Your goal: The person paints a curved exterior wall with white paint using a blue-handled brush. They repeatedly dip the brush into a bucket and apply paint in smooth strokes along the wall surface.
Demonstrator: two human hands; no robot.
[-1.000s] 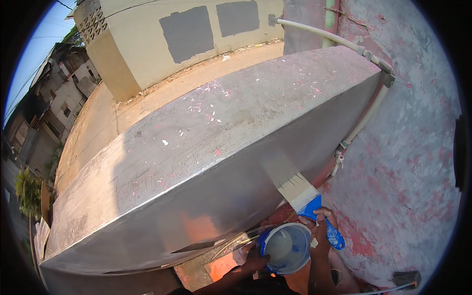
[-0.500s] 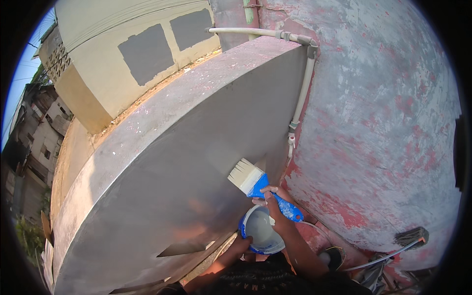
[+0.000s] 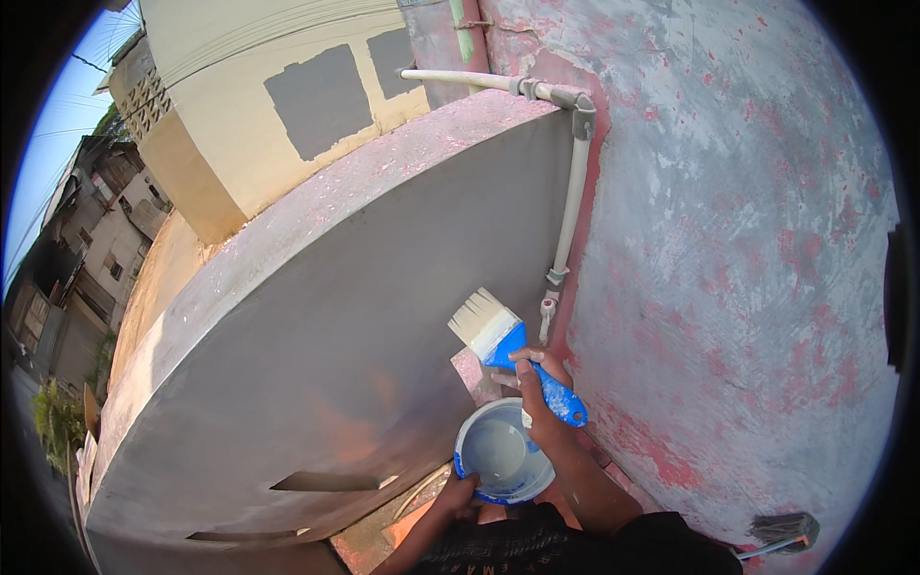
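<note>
A: Location of the brush?
B: The wide paintbrush (image 3: 513,347) is just beyond the bucket (image 3: 508,498), bristles pointing far and left, before the grey low wall (image 3: 383,259). Whether the tips touch that wall, cannot tell.

A: Finger state?
B: Right hand (image 3: 534,395): fingers closed around the blue handle, part of it left bare at the near-right end. Left hand (image 3: 460,491): thumb bent over the bucket's near-left rim; the remaining fingers are mostly hidden, so their closure cannot be told.

A: Expected handling of the brush?
B: Judged light, with a stiff handle and soft, springy bristles; the pale tuft shows gaps at its tip. Whitish smears on the handle may make it slick if wet. Best hold: the blue part just behind the bristles, clear of the tuft.

A: And the bucket?
B: Greyish liquid inside. Probably heavier than the brush, walls somewhat flexible, liable to slop if tilted. A rim grip seems workable; support beneath would presumably be steadier.
</note>
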